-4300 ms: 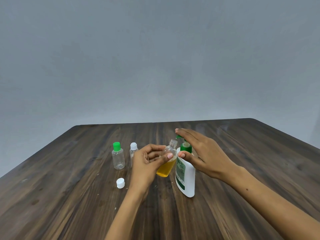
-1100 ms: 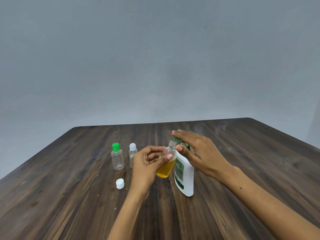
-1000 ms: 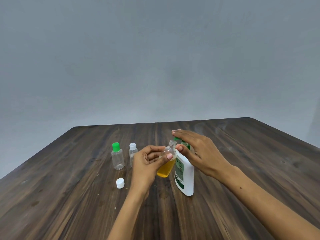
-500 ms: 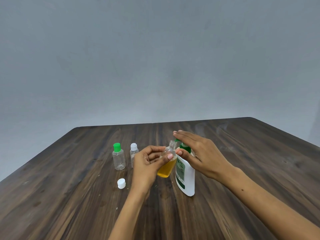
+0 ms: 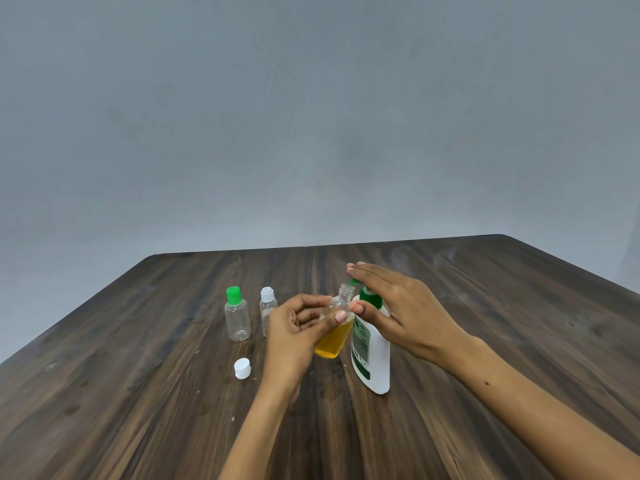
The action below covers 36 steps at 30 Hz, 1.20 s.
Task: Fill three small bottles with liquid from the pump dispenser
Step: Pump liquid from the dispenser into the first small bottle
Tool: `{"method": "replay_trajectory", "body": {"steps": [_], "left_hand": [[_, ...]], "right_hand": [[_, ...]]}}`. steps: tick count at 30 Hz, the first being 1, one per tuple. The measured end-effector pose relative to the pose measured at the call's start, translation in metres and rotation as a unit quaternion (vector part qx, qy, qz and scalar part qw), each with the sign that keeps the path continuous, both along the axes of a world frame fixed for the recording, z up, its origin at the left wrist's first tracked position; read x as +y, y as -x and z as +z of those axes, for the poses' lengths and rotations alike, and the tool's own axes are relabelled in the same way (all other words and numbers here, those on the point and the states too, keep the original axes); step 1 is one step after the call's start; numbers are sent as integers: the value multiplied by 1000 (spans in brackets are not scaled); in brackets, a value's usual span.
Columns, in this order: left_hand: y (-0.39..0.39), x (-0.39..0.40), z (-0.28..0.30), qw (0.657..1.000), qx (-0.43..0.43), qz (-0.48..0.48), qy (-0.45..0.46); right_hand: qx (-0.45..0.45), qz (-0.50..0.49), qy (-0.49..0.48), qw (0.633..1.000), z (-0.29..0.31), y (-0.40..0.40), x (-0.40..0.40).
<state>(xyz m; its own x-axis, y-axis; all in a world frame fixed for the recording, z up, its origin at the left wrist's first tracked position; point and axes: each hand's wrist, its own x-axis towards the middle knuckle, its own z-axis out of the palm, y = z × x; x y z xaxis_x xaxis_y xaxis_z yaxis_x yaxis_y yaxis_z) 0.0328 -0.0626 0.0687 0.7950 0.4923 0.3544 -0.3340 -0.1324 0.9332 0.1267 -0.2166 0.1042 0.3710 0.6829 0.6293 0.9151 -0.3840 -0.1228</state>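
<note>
A dark wooden bench fills the lower scene. On it, right of centre, the white pump dispenser stands upright. The right hand lies over its green pump head, fingers straight across the top, thumb at the collar. The left hand holds the uncapped small bottle, partly full of yellow liquid, tilted, its mouth just under the nozzle; that grip is curled round the bottle. Farther left stand a green-capped bottle and a white-capped bottle, both clear. Nearer lies a loose white cap.
</note>
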Motion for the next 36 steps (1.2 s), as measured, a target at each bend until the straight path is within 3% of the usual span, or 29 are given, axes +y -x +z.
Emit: {"method": "replay_trajectory", "body": {"steps": [36], "left_hand": [[0, 1, 0, 1000, -17, -11, 17]], "right_hand": [[5, 11, -12, 1000, 3, 0, 0]]}}
